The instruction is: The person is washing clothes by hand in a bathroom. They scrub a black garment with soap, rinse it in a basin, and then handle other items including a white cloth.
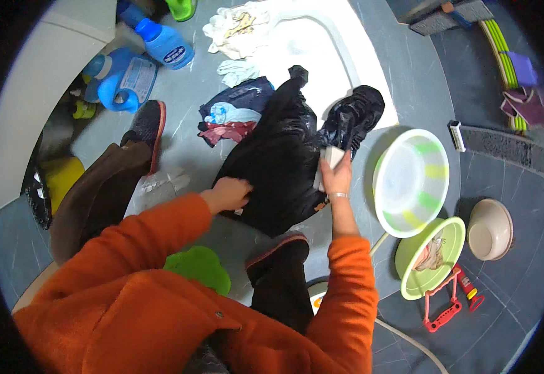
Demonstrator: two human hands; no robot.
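A wet black garment (272,168) lies spread on the floor in front of me, its far end resting over the rim of a white basin (376,103) set in the floor. My left hand (228,193) is closed at the garment's near left edge, with cloth at its fingertips. In my right hand (337,174) is a white block (333,157) that looks like a bar of soap, pressed against the garment's right side. Beyond the garment lie folded dark, light blue and dark red clothes (234,112).
White cloths (237,31) lie by the basin. Blue bottles (163,43) stand at the far left. To the right are a white-and-green tub (384,181), a pale green tub (409,274) holding cloth and a beige bucket (490,230). A green stool (200,268) is beneath me.
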